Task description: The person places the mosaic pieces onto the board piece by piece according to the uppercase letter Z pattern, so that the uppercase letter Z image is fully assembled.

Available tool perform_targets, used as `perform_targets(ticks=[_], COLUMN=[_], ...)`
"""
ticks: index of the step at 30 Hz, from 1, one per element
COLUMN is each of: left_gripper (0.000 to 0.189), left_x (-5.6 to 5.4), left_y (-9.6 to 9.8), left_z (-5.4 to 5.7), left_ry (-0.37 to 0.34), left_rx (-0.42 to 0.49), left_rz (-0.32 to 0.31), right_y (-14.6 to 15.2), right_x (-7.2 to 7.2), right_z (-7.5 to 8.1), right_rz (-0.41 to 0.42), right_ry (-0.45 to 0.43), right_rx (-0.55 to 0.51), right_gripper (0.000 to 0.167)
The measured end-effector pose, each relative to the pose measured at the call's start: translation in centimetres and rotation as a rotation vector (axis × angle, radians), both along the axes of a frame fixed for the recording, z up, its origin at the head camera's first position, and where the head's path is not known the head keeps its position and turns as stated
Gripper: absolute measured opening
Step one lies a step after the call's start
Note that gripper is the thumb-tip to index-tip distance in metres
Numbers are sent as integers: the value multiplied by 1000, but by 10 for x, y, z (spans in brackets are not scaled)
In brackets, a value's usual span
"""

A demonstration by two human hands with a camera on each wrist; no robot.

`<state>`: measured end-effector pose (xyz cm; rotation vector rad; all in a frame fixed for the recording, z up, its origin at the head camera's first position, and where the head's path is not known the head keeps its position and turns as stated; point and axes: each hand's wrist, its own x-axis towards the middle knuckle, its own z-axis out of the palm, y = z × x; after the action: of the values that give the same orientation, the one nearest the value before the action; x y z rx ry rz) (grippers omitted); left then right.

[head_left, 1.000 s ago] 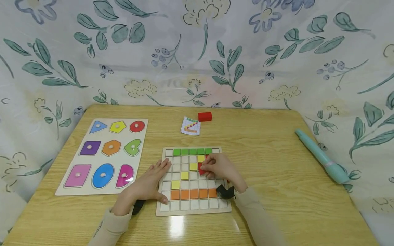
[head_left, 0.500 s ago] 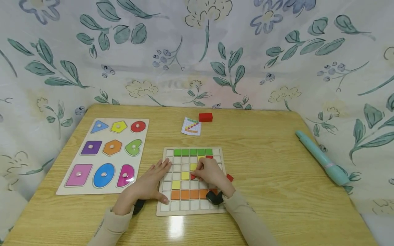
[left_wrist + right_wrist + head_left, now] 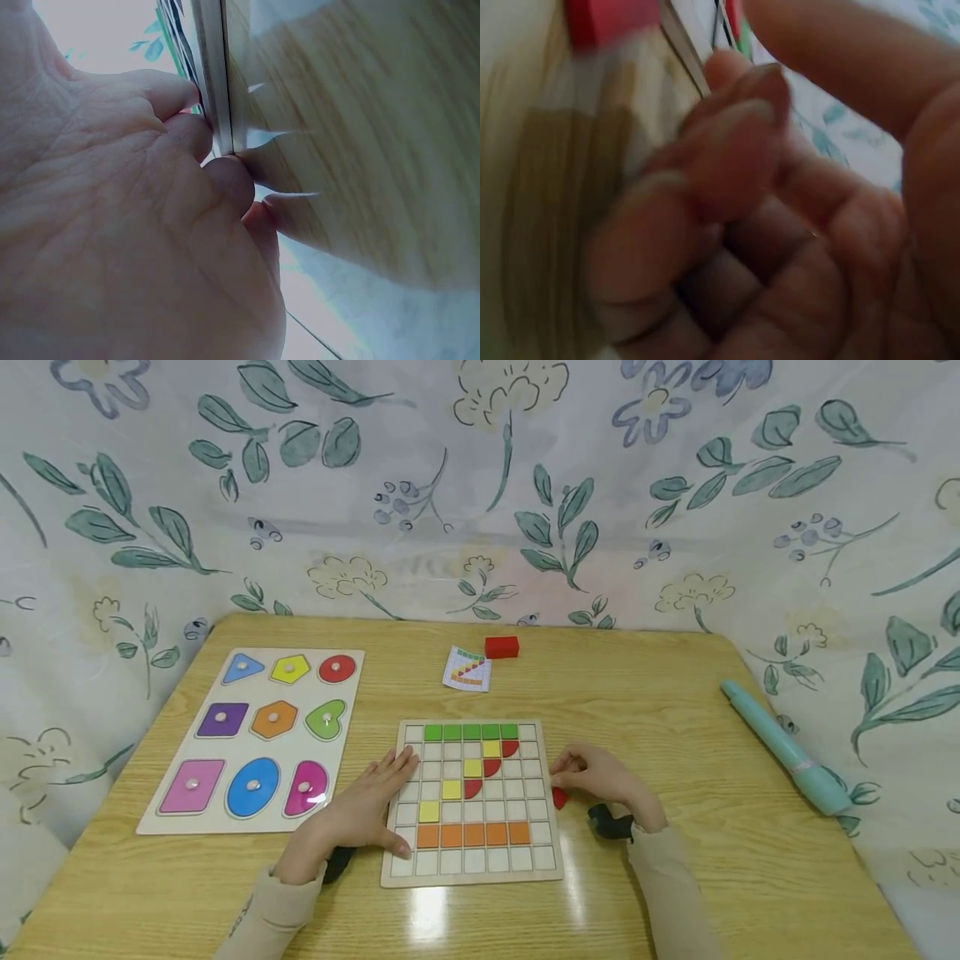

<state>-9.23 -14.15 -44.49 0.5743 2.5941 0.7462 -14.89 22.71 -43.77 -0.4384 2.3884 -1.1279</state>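
A square wooden grid board (image 3: pixel 472 862) lies in front of me, with green, yellow and orange square tiles in its cells. Three red quarter-circle tiles (image 3: pixel 472 789) step diagonally beside the yellow ones. My left hand (image 3: pixel 367 806) rests spread on the board's left edge, its fingertips along the rim in the left wrist view. Just past the right edge, my right hand (image 3: pixel 596 774) is beside a red piece (image 3: pixel 560 797) on the table. The right wrist view shows that red piece (image 3: pixel 613 22) apart from the fingers, which are loosely bent with the thumb away from them.
A pattern card (image 3: pixel 467 669) and a red block (image 3: pixel 502 647) lie behind the board. To the left is a white shape puzzle (image 3: pixel 255 743) with knobbed pieces. A teal pen-like stick (image 3: pixel 783 745) lies at the table's right edge. A floral curtain (image 3: pixel 480 527) surrounds the table.
My right hand set a red quarter-circle tile below the second one, let go, then moved right off the board to the red piece. The left hand stayed put.
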Motion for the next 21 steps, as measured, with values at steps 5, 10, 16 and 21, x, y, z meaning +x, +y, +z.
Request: perform_targets(ticks=[5,10,16,21], left_gripper=[125,125,125,125], left_x=[0,1,1,0], left_y=[0,0,0,0], left_z=[-1,-2,-2,-2], left_ry=[3,6,4,3], left_rx=[-7,1,2,-4], left_rz=[-3,-5,-4,-4], right_y=[15,8,2,-3], right_x=[3,4,3,2], right_z=[-1,-1,-5,-9], right_rz=[103,97,5,-89], right_ry=[-28,10,82,120], right_rx=[-2,38,54,41], right_gripper=[30,30,18,24])
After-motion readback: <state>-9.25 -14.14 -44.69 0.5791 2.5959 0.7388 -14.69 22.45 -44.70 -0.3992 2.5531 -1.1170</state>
